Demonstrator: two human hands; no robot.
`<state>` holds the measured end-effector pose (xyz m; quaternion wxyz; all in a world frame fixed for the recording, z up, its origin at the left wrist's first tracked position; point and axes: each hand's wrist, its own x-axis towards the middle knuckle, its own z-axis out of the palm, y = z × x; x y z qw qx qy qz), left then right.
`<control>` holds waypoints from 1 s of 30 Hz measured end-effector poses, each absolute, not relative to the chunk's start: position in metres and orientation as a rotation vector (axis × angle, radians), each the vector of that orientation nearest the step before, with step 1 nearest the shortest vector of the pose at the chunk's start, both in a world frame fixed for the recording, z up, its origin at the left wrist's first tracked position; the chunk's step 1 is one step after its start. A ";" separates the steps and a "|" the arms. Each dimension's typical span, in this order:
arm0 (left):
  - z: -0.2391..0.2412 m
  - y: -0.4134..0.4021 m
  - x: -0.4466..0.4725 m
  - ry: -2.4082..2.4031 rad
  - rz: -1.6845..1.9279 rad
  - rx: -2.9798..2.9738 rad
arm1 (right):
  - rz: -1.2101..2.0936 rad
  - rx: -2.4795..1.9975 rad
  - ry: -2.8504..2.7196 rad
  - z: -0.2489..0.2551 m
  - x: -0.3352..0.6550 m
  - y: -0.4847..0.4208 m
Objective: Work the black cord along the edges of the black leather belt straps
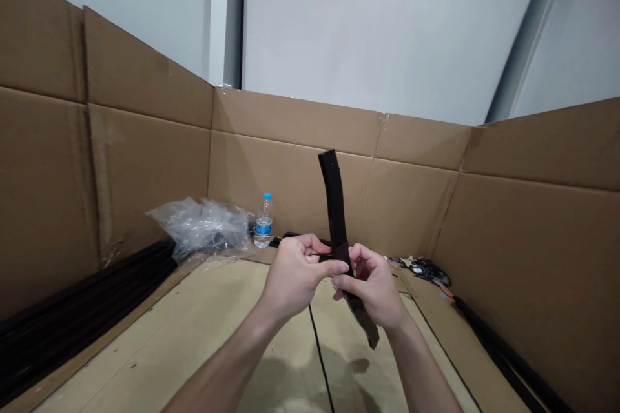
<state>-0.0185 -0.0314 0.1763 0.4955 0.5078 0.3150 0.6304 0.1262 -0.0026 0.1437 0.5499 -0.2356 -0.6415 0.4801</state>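
A long, slightly curved black bar (pixel 335 200) stands up at a tilt above the tabletop, its top end leaning left. A darker band (pixel 341 251) appears to wrap around its middle. My left hand (pixel 295 277) is closed, thumb and forefinger pinching at this band from the left. Opposite it, my right hand (pixel 378 287) grips the bar just below the band, thumb in front and fingers partly hidden behind. The bar's lower end comes out beneath my right hand. A thin black cord (pixel 317 342) runs below my hands toward the near edge; where its upper end goes is hidden.
Cardboard walls (pixel 300 174) enclose the pale tabletop (pixel 213 335). At the back left are a clear plastic bag (pixel 208 229) and a water bottle (pixel 263 222). Long black strips (pixel 87 310) line the left side. Tangled cables (pixel 429 270) and black tubes (pixel 498 348) lie right.
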 end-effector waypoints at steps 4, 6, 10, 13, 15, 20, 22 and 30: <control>0.172 -0.027 -0.020 0.757 1.546 1.261 | 1.086 -0.589 -1.539 0.144 0.123 -0.005; 0.171 -0.026 -0.019 0.740 1.551 1.261 | 1.049 -0.605 -1.544 0.144 0.121 -0.007; 0.169 -0.025 -0.019 0.727 1.563 1.234 | 0.968 -0.674 -1.516 0.145 0.119 -0.009; 0.168 -0.022 -0.018 0.727 1.570 1.209 | 0.944 -0.684 -1.513 0.146 0.120 -0.010; 0.167 -0.020 -0.018 0.706 1.569 1.209 | 0.994 -0.635 -1.555 0.147 0.123 -0.010; 0.166 -0.012 -0.021 0.655 1.557 1.244 | 1.189 -0.500 -1.555 0.146 0.127 -0.005; 0.166 -0.012 -0.022 0.665 1.551 1.231 | 1.207 -0.474 -1.495 0.144 0.126 -0.001; 0.170 -0.019 -0.022 0.637 1.508 1.195 | 1.250 -0.444 -1.546 0.139 0.122 0.006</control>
